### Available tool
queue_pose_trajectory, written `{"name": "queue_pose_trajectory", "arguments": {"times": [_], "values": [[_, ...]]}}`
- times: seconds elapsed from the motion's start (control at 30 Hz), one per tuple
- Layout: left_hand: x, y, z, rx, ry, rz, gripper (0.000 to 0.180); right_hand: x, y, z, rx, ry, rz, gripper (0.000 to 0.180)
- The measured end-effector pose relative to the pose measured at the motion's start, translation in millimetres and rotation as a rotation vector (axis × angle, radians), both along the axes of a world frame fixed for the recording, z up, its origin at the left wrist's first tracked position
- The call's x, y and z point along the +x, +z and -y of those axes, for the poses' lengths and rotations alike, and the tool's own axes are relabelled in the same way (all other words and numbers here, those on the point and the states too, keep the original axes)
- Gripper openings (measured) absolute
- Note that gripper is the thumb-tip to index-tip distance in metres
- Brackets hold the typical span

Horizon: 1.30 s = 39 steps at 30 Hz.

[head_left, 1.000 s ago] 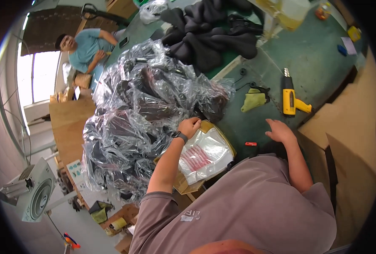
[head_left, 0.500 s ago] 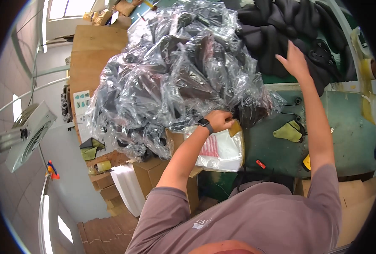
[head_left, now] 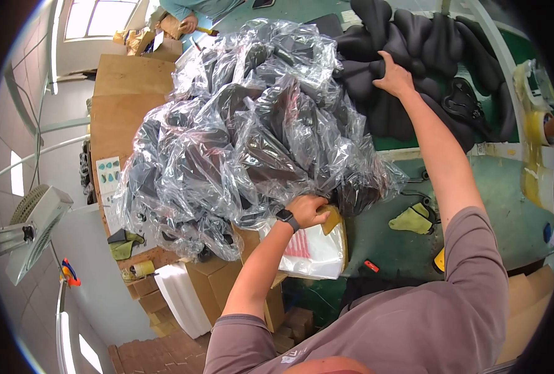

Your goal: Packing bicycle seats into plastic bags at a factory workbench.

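My right hand (head_left: 394,77) reaches to the far right with thumb and index finger spread. It is over or touching a pile of black bicycle saddles (head_left: 440,47); the frame does not settle which. My left hand (head_left: 307,210), with a dark watch on the wrist, has its fingers curled at the far edge of a stack of clear plastic bags (head_left: 311,249) with red print. A yellow-brown piece (head_left: 331,219) lies beside its thumb. What the fingers hold, if anything, is hidden. Beyond it rises a large heap of saddles wrapped in clear plastic (head_left: 252,134).
On the green table (head_left: 470,187) lie a yellow-green cloth (head_left: 412,219), a small red tool (head_left: 371,266) and a yellow object (head_left: 439,260). Cardboard boxes (head_left: 218,283) stand below left. A fan (head_left: 37,230) is at the left. Another person's hand (head_left: 188,23) shows at the far side.
My right hand has moved left over the black saddles, fingers still spread. My left hand stays at the bag stack. The whole view has shifted slightly, and a co-worker now shows at the far side.
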<state>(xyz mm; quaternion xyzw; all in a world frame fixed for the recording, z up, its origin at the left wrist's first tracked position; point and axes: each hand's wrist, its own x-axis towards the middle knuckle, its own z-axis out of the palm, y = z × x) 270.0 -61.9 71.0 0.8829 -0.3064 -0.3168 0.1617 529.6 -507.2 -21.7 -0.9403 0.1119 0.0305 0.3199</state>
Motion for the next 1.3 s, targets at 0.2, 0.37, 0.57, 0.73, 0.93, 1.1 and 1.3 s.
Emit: {"name": "queue_pose_trajectory", "arguments": {"times": [0.2,0.37,0.57,0.73,0.93,1.1,1.3], "values": [[-2,2,7,0.017,0.016,0.002,0.049,-6,-2,29,0.019,0.139,-0.038,0.132],[-4,-2,12,0.010,0.023,0.025,0.047,-48,11,24,-0.017,0.086,0.100,0.097],[-10,-3,-1,0.020,0.059,0.045,0.043,-143,93,60,0.208,0.167,0.454,0.074],[1,3,17,0.031,0.032,0.023,0.043,-256,40,104,0.094,-0.223,0.600,0.044],[-10,-1,5,0.007,0.027,0.041,0.043,-312,17,54,0.143,-0.525,0.453,0.053],[-17,2,13,0.015,0.037,0.096,0.042,-320,3,30,0.061,-0.603,0.425,0.063],[-23,5,21,0.059,0.034,0.104,0.041,-330,-13,50,0.064,-0.659,0.469,0.058]]}}
